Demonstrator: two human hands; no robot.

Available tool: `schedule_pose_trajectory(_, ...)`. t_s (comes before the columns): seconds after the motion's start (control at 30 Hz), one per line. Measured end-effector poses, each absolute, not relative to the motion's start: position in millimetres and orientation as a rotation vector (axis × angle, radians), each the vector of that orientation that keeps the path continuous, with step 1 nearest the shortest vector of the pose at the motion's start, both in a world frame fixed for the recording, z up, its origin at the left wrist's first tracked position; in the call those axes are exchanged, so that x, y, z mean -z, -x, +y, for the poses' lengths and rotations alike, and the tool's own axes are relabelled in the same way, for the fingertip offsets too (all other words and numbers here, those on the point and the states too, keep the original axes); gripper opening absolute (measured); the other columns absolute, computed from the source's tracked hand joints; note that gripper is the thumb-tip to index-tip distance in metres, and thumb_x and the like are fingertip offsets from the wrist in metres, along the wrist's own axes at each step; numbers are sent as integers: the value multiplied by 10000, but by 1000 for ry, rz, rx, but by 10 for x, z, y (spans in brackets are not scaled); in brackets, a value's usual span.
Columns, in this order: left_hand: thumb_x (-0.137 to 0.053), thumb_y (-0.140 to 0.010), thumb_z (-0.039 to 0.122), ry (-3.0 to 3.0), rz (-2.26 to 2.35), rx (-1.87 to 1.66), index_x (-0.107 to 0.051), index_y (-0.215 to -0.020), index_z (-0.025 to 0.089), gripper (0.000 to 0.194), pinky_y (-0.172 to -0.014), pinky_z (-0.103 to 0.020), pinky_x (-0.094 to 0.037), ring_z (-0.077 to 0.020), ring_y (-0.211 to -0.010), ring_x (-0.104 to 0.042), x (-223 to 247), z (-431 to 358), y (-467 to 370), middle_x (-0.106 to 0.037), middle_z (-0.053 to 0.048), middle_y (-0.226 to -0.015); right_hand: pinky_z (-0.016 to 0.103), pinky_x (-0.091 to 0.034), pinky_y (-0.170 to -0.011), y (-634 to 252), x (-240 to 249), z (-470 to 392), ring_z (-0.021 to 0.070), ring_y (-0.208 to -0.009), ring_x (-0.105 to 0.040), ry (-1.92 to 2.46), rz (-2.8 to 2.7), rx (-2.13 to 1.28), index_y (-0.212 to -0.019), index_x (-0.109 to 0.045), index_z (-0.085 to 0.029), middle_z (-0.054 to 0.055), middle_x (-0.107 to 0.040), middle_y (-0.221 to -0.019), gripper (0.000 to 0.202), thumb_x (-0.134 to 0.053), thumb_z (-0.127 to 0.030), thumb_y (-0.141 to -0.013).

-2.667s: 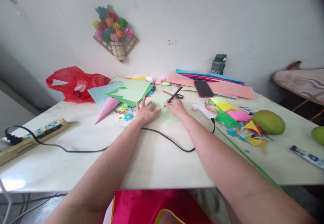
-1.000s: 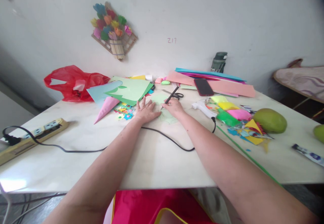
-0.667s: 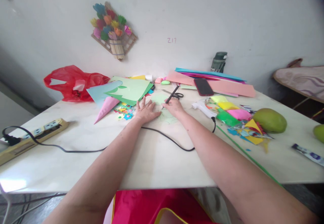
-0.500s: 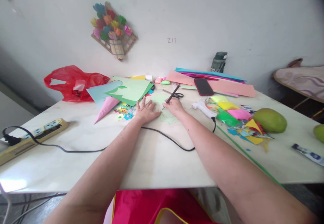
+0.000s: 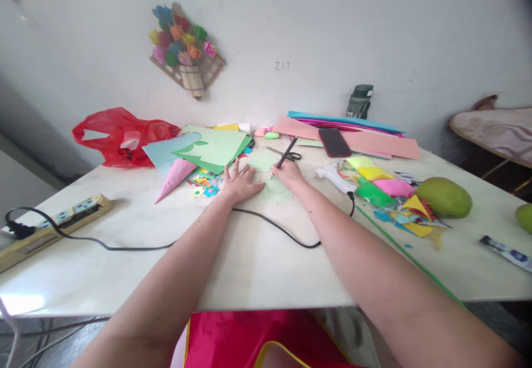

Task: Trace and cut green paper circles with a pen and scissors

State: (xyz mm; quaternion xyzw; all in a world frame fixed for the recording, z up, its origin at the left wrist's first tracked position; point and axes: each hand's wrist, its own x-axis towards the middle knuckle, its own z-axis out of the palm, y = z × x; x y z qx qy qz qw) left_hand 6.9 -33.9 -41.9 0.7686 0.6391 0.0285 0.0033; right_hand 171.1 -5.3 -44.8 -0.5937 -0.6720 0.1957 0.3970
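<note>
A pale green paper piece with a wavy, petal-like edge (image 5: 274, 192) lies flat between my hands. My left hand (image 5: 240, 184) rests on its left side, fingers spread and palm down. My right hand (image 5: 290, 175) grips a black pencil (image 5: 286, 153), tilted up to the right, with its tip at the paper. Just behind the pencil lies a pair of dark-handled scissors (image 5: 291, 155), partly covered. Small coloured paper cut-outs (image 5: 204, 182) are scattered left of my left hand, beside a pink paper cone (image 5: 176, 178).
Green paper sheets (image 5: 214, 149) and a red plastic bag (image 5: 120, 135) lie at back left. A white glue gun (image 5: 336, 179), its black cord (image 5: 278, 229) crossing the table, sits right. Further right are clay packets (image 5: 376, 182), a green fruit (image 5: 444, 197) and a phone (image 5: 333, 142).
My right hand and the pencil have shifted slightly to the right and up, the tip moving over the green paper. My left hand stays in place.
</note>
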Motion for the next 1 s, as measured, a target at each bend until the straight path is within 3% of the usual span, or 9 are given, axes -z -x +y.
schedule_pose_trajectory(0.73, -266, -762, 666, -2397, 2004, -67, -288, -1381, 258, 741, -1042, -536, 92, -257, -1348, 108, 381, -371, -86, -208, 3, -1474, 253, -479, -736, -1753, 517, 27, 139, -743, -612, 1407, -1613, -479, -674, -661, -177, 11, -659, -746, 96, -598, -246, -697)
schedule_pose_trajectory(1.0, -258, -782, 645, -2368, 2002, -92, -291, -1382, 269, 709, -1037, -532, 110, -239, -1347, 127, 383, -361, -83, -186, 16, -1478, 260, -469, -718, -1812, 510, 14, 173, -782, -624, 1321, -1396, -585, -740, -672, -147, 44, -676, -768, 237, -589, -365, -697)
